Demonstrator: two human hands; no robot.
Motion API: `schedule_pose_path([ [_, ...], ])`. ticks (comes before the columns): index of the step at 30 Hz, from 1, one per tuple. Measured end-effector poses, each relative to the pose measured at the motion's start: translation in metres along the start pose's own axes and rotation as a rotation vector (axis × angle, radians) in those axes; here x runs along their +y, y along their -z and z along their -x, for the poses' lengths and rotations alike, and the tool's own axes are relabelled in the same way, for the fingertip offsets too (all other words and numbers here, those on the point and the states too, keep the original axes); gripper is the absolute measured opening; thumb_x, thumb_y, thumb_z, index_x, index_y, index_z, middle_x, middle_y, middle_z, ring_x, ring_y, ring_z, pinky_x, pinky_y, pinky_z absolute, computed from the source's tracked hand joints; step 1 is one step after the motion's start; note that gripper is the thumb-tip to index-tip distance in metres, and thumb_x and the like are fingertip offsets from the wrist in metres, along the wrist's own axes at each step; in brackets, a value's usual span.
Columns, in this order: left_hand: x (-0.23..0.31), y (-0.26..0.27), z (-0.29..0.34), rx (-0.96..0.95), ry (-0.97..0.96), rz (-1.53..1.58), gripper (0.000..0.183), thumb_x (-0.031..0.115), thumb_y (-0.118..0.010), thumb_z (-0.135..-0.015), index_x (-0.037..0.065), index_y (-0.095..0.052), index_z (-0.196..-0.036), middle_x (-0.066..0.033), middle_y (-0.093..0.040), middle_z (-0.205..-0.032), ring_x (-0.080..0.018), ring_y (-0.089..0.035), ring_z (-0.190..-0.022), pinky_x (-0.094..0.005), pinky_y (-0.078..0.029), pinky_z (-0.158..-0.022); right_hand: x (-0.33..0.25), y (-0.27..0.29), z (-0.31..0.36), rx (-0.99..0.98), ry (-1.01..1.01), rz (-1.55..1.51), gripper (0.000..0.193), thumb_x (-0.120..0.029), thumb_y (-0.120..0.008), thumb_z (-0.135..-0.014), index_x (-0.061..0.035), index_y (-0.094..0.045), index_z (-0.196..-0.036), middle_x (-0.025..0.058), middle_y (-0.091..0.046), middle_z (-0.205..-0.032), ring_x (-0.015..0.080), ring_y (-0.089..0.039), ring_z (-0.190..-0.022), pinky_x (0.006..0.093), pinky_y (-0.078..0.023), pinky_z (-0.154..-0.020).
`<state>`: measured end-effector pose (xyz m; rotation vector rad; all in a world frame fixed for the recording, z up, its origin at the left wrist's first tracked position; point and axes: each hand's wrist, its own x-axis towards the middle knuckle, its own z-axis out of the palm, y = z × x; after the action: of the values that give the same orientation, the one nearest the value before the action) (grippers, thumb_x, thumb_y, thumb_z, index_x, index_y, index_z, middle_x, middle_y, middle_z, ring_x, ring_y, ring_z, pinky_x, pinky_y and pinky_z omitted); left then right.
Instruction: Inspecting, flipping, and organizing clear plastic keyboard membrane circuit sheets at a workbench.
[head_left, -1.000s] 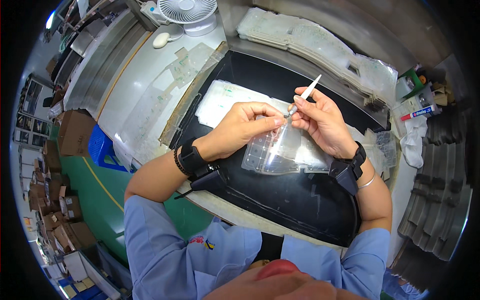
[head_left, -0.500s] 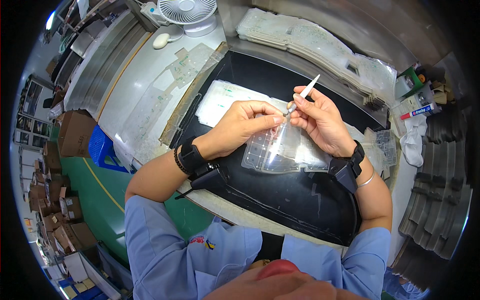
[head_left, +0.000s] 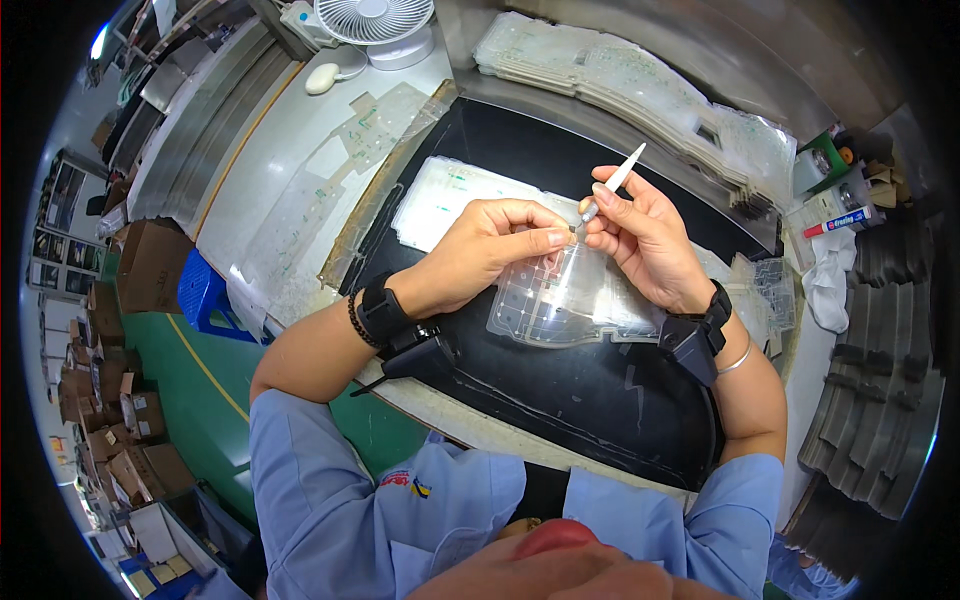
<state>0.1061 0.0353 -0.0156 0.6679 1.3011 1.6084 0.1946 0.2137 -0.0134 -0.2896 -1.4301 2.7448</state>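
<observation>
My left hand (head_left: 485, 245) is closed in a pinch, thumb against forefinger, on the upper edge of a clear plastic sheet (head_left: 545, 308) printed with fine circuit lines. Between the fingertips of my right hand (head_left: 650, 235) is a slim tool with a white tapered handle (head_left: 627, 168). Its white point slants up and away to the right, and its grey end is down by the left fingertips. Fingers hide the exact spot where that end meets the sheet. Under my hands lies a black work board (head_left: 570, 415); a stack of whitish printed sheets (head_left: 430, 207) rests on it at the left.
A long pile of printed clear sheets (head_left: 600, 70) runs along the back. More sheets (head_left: 345, 155) lie at the left, near a white fan (head_left: 400, 50). At the right are a marker (head_left: 840, 221), a white cloth (head_left: 828, 280) and stacked grey trays (head_left: 870, 370).
The tool has tilted and shifted slightly in my right fingers, showing more of its grey end. My left hand keeps its pinch in nearly the same place.
</observation>
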Motion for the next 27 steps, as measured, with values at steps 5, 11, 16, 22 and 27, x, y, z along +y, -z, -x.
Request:
schedule_pose_path([
  [5,-0.0007,0.0003,0.0002,-0.008,0.003,0.001,0.013,0.009,-0.055,-0.085,-0.001,-0.058,-0.092,-0.0032,-0.058,-0.083,-0.007,-0.053,-0.073,-0.0206,-0.044,-0.067,0.0015,0.0002,-0.0007,-0.011,0.007,0.016,0.03,-0.011,-0.054,-0.085,0.0004,-0.038,-0.108,0.0116,-0.057,-0.082,0.0133,-0.061,-0.069,0.0214,-0.054,-0.063],
  [11,-0.0009,-0.0007,0.0001,-0.015,0.0,-0.015,0.013,0.01,-0.055,-0.085,-0.001,-0.058,-0.091,-0.0028,-0.057,-0.081,-0.0067,-0.052,-0.072,-0.0204,-0.044,-0.066,0.0029,0.0029,-0.0009,-0.022,0.002,0.027,0.03,-0.01,-0.054,-0.085,0.0004,-0.038,-0.108,0.0113,-0.058,-0.081,0.013,-0.061,-0.068,0.0211,-0.053,-0.062],
  [16,-0.001,-0.001,0.0013,-0.01,-0.011,-0.021,0.012,0.01,-0.055,-0.084,-0.001,-0.059,-0.089,-0.0026,-0.057,-0.079,-0.0067,-0.052,-0.07,-0.0202,-0.043,-0.064,0.002,0.0025,-0.0016,-0.06,-0.01,0.03,0.03,-0.009,-0.054,-0.085,0.0004,-0.038,-0.108,0.0116,-0.059,-0.08,0.0126,-0.061,-0.067,0.0209,-0.053,-0.063],
  [22,-0.0024,-0.0007,-0.0001,-0.022,-0.02,-0.018,0.012,0.01,-0.055,-0.084,-0.001,-0.059,-0.089,-0.0027,-0.057,-0.079,-0.0071,-0.052,-0.07,-0.0205,-0.043,-0.064,0.0016,0.0045,-0.0028,-0.077,-0.009,0.055,0.031,-0.009,-0.055,-0.084,0.0005,-0.038,-0.108,0.0113,-0.059,-0.081,0.013,-0.061,-0.068,0.0218,-0.053,-0.063],
  [27,-0.002,0.0,-0.0002,-0.029,-0.019,0.003,0.013,0.01,-0.055,-0.084,-0.001,-0.058,-0.09,-0.0026,-0.057,-0.078,-0.0073,-0.051,-0.069,-0.0211,-0.043,-0.064,0.0014,0.0044,-0.0025,-0.11,-0.034,0.079,0.033,-0.008,-0.055,-0.084,0.0009,-0.038,-0.11,0.0115,-0.059,-0.082,0.0136,-0.061,-0.068,0.022,-0.053,-0.063],
])
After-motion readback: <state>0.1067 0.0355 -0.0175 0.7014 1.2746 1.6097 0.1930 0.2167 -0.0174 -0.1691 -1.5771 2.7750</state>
